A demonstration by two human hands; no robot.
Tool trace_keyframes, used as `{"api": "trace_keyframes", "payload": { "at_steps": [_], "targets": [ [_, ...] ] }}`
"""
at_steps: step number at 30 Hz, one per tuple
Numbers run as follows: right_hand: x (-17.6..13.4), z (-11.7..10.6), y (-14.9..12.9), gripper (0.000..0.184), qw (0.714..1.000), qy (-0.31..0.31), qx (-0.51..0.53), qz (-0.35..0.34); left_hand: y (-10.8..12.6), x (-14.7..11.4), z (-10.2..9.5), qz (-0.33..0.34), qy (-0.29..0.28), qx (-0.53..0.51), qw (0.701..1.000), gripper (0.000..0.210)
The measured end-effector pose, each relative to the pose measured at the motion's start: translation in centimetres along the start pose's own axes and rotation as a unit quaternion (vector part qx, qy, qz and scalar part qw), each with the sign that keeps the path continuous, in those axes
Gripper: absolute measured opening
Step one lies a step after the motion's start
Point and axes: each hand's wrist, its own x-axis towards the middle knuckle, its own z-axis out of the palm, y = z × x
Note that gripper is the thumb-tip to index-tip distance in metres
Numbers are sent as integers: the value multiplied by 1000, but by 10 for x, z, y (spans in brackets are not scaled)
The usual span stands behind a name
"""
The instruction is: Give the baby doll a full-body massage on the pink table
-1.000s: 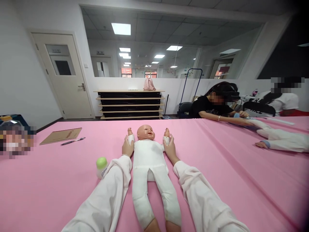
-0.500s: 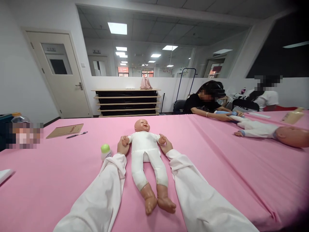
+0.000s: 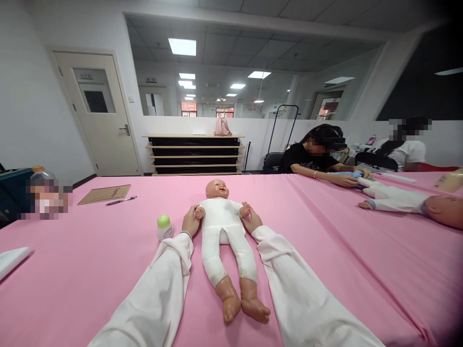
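A baby doll (image 3: 224, 212) with a white cloth body lies face up on the pink-covered table (image 3: 137, 270), its bare feet towards me. My left hand (image 3: 191, 222) is closed around the doll's arm on the left, close to its side. My right hand (image 3: 253, 221) grips the other arm the same way. The doll's small hands show above mine; most of my fingers are hidden behind its arms. Just left of my left wrist stands a small bottle (image 3: 165, 228) with a green cap.
A brown notebook (image 3: 103, 194) and a pen (image 3: 121, 200) lie at the far left. Nearer is a white object (image 3: 13, 262) at the left edge. Across the table a person (image 3: 311, 156) handles a second doll (image 3: 398, 198). A pump bottle (image 3: 448, 182) stands at the far right.
My hands have drawn the doll's arms slightly inward, the left one more clearly. The whole view has shifted a little, so everything sits further right.
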Motion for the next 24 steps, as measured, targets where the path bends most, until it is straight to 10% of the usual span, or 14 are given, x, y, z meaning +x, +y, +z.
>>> {"api": "trace_keyframes", "payload": {
  "at_steps": [16,24],
  "targets": [
    [70,26,26,57,992,20,-116,-47,-4,66,38,-69,29,247,966,52],
    [82,21,51,62,987,18,-99,122,-17,78,43,-151,-11,212,966,43]
  ]
}}
